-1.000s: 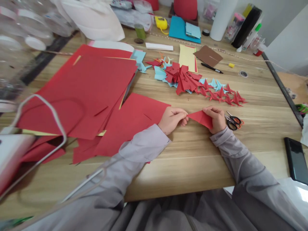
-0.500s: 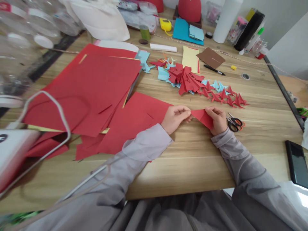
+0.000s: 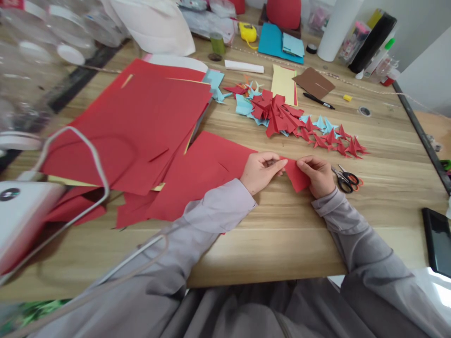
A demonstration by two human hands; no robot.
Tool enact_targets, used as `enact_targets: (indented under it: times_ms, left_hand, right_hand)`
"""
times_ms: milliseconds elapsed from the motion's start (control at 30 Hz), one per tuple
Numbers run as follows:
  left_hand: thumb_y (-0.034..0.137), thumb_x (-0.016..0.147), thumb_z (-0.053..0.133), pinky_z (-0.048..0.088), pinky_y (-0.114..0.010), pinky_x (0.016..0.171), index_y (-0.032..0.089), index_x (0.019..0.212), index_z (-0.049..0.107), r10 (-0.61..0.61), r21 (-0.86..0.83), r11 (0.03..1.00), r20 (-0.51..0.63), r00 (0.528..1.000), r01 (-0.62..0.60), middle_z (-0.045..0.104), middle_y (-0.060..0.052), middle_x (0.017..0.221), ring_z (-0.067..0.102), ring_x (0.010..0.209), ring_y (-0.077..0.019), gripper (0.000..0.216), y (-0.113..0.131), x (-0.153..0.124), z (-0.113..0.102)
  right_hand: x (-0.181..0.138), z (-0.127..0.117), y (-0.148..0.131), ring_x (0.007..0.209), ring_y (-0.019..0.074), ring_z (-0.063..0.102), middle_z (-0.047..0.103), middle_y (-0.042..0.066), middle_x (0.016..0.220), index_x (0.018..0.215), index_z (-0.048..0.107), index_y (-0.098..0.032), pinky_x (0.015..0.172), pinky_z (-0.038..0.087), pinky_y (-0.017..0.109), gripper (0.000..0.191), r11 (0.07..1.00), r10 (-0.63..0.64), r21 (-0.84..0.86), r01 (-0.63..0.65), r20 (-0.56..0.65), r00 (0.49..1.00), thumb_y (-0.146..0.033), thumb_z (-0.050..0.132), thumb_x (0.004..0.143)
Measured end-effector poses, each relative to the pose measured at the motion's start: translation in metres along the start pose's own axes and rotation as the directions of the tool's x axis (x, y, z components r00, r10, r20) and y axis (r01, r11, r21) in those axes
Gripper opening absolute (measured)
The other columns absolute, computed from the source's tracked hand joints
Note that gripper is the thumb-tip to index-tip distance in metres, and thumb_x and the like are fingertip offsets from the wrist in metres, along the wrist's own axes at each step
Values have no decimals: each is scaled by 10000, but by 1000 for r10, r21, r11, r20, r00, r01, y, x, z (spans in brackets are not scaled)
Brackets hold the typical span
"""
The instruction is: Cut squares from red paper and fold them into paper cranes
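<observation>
A small piece of red paper (image 3: 296, 176) is stretched between both hands above the wooden table. My left hand (image 3: 262, 172) pinches its left corner between thumb and fingers. At the other side my right hand (image 3: 317, 174) grips the paper's right edge, thumb on top. Part of the sheet is hidden behind the right fingers. Just right of that hand lie scissors (image 3: 347, 180) with black handles and an orange-handled tool under them. Large red sheets (image 3: 200, 176) spread out beside and beneath my left forearm. Beyond the hands sits a row of folded red and light blue paper shapes (image 3: 278, 112).
A white device (image 3: 26, 211) with a looped cable stands at the left, and a cable crosses my left sleeve. A black phone (image 3: 437, 239) lies at the right edge. Farther back are a pen (image 3: 319, 101), brown paper (image 3: 313, 84) and a yellow tape measure (image 3: 247, 32).
The red paper has turned between my hands, so its lower corner now hangs further down. My left hand has come slightly closer to the right one. The whole view has shifted a little.
</observation>
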State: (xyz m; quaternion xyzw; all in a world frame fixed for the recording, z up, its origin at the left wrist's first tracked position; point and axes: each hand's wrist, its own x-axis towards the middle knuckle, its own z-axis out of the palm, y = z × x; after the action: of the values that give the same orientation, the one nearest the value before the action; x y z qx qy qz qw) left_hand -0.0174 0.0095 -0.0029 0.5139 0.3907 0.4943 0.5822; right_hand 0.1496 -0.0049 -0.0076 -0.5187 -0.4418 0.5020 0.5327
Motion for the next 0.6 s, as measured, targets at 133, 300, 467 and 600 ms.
enact_targets:
  times_ms: [133, 300, 467, 600]
  left_hand:
    - [397, 675, 727, 447, -232, 515, 147, 616, 617, 3, 17, 1000, -7, 1000, -3, 620, -3, 531, 541, 474, -92, 280, 0, 0, 0]
    - [413, 667, 733, 450, -227, 505, 143, 629, 636, -1, 23, 1000, -15, 1000, 2, 620, -4, 533, 545, 479, -92, 290, -2, 2, 0]
    - [413, 627, 764, 511, -250, 555, 133, 761, 708, 5, -41, 999, -54, 999, -7, 694, -36, 749, 596, 545, -97, 316, 0, 3, 0]
    - [396, 595, 786, 509, -259, 540, 130, 706, 706, -30, -69, 997, -76, 997, 25, 677, -25, 665, 580, 516, -101, 299, 2, 3, 0]
  right_hand:
    - [1, -3, 3, 536, 99, 510, 627, -21, 609, 672, 684, -196, 519, 419, 238, 235, 1000, 4, -30, -2, 56, 998, -410, 777, 637]
    - [2, -5, 4, 525, 95, 487, 609, -28, 603, 688, 683, -197, 508, 396, 233, 238, 999, 8, -54, -4, 87, 996, -422, 758, 663]
    - [2, -6, 6, 538, 95, 485, 607, -28, 623, 701, 679, -193, 523, 394, 233, 256, 995, -2, -95, 12, 103, 995, -439, 744, 677]
    - [1, -6, 7, 567, 93, 495, 618, -27, 649, 716, 682, -189, 552, 399, 231, 241, 992, -26, -116, 41, 129, 991, -424, 731, 702]
